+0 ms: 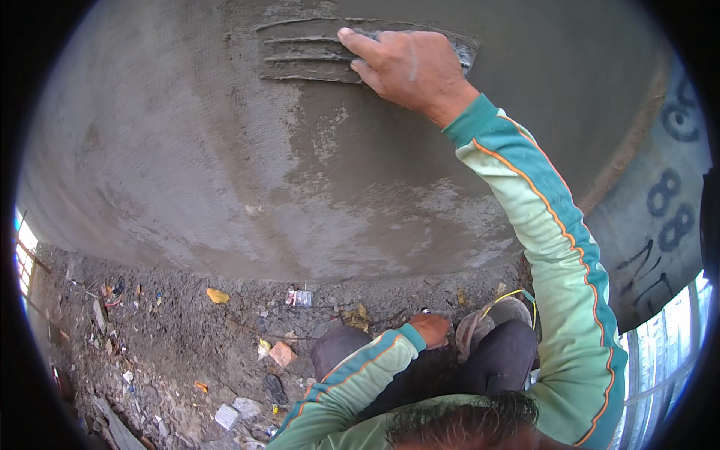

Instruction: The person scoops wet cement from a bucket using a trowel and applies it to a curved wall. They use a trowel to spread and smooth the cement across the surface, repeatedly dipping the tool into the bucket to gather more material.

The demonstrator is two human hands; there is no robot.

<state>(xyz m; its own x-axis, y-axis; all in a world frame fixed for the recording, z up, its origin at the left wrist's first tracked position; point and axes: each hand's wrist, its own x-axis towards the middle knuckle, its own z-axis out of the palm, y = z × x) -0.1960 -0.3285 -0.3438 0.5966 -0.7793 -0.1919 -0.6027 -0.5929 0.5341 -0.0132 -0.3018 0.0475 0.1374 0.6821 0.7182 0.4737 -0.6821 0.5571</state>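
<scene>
My right hand [416, 71] reaches up to the wall, its fingers wrapped round the handle of a plastering trowel [307, 51]. The long blade lies against the wet grey plaster of the wall [225, 150], and ridges of mortar run along it. The hand covers the handle. Below, between my knees, my left hand [431, 330] is closed, next to a mortar-stained bucket [491, 322] with a yellow handle. What the left hand holds, if anything, cannot be made out.
Rubble, stones and litter cover the ground [187, 330] at the wall's foot. A yellow scrap [217, 295] and a crumpled wrapper [299, 298] lie there. At the right stands a grey panel [652, 217] with dark markings, above corrugated sheeting [667, 345].
</scene>
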